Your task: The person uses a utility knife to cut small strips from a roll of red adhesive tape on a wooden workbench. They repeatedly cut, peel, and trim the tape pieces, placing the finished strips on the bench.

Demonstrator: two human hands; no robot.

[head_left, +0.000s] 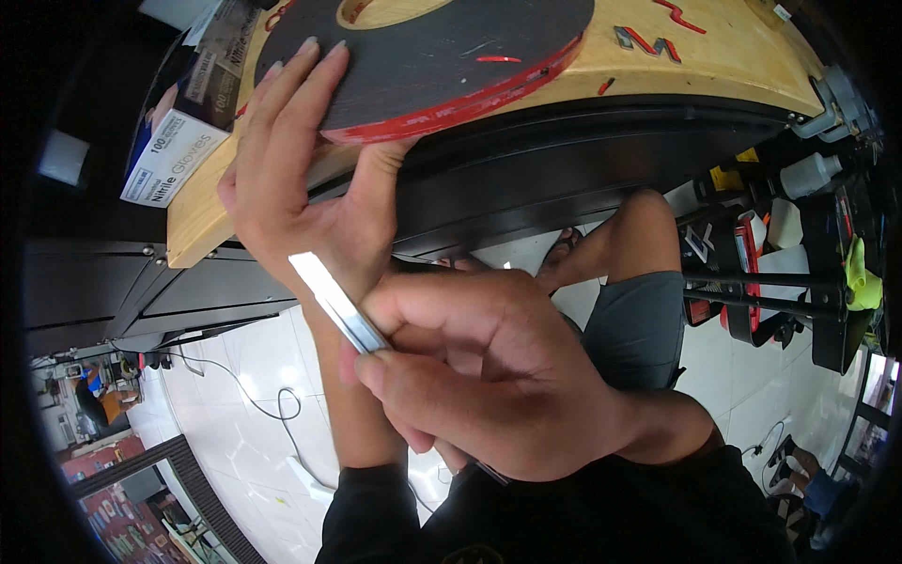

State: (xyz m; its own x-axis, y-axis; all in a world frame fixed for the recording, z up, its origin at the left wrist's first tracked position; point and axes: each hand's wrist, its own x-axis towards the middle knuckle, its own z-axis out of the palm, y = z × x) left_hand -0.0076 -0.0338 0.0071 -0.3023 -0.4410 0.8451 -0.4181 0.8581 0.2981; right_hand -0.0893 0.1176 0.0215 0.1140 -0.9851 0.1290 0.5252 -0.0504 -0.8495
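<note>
Glove box (178, 158), white and dark, is parked at the left end of the wooden bench (195, 232). Next over, the left hand (305, 179) has a grip on the big dark grey roll (427, 80) with the red edge, fingers spread on top and thumb tucked under the rim, which pokes out past the bench's front. A snap-off knife (336, 299) angles up-left across the left wrist; can't tell if they touch. It's pinched in the right hand (507, 371). Some red scrap (498, 59) lies on the roll, then a silver-and-red emblem (648, 43) and a squiggly red strip (683, 17) on the bench.
</note>
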